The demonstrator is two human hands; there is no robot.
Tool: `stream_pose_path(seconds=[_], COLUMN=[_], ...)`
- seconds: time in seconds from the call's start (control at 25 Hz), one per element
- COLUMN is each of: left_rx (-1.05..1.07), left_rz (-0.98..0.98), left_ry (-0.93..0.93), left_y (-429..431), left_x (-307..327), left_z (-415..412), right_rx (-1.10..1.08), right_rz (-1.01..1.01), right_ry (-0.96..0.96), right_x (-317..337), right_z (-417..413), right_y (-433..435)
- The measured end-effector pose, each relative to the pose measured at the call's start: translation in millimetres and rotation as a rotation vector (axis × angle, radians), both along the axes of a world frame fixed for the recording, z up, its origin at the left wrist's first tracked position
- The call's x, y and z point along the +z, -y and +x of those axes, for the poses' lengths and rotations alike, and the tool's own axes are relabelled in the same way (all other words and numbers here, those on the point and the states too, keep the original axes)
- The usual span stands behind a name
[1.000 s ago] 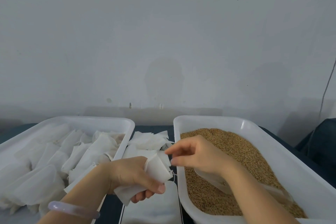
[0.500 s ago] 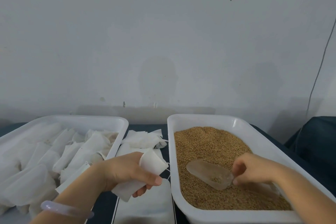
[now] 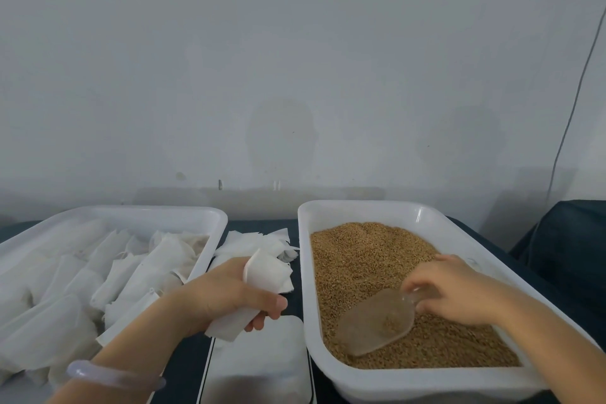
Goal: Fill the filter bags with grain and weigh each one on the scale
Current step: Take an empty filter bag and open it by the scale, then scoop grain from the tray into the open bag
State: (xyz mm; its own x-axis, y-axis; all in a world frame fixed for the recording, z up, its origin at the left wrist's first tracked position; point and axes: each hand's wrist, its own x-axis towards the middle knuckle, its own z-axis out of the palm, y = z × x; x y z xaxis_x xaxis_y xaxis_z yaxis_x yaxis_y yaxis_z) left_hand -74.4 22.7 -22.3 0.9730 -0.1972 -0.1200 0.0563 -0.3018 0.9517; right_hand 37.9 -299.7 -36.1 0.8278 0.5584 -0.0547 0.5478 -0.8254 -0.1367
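Note:
My left hand [image 3: 229, 293] grips a white filter bag [image 3: 267, 274] upright, its mouth pointing up, between the two trays. My right hand [image 3: 454, 289] holds the handle of a clear plastic scoop [image 3: 373, 321] that lies in the brown grain [image 3: 360, 259], with a little grain in its bowl. The grain fills a white tray [image 3: 328, 210] on the right. Below my left hand sits the scale [image 3: 259, 364] with a white platform, partly cut off by the frame's bottom edge.
A second white tray [image 3: 137, 211] on the left holds several filled white bags [image 3: 144, 266]. Loose empty filter bags [image 3: 249, 241] lie on the dark table between the trays. A grey wall stands close behind, with a cable [image 3: 577, 92] hanging at the right.
My right hand left the bag's mouth, reached into the grain tray and took the scoop, which now lies lower in the grain. My left hand kept holding the bag.

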Motion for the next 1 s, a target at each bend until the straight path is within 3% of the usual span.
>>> stream_pose_path(seconds=[0.36,0.6,0.84,1.0], left_rx=[0.083,0.139,0.239,0.216], left_rz=[0.012,0.038,0.403,0.466], left_ry=[0.037,0.216,0.377,0.381], left_y=[1.6,39.1,77.3,85.2], left_x=[-0.6,22.4,17.1,1.4], left_z=[1.4,5.9,23.1,26.0], right_rx=[0.092,0.054,-0.029,-0.086], right_rz=[0.018,0.25,0.39,0.479], right_ry=[-0.124,-0.315,-0.186,-0.056], right_x=[-5.7,0.4,27.3,62.6], right_z=[-8.9,-18.2,-30.7,-31.8], right_y=[-2.1,11.9,37.2,58.9])
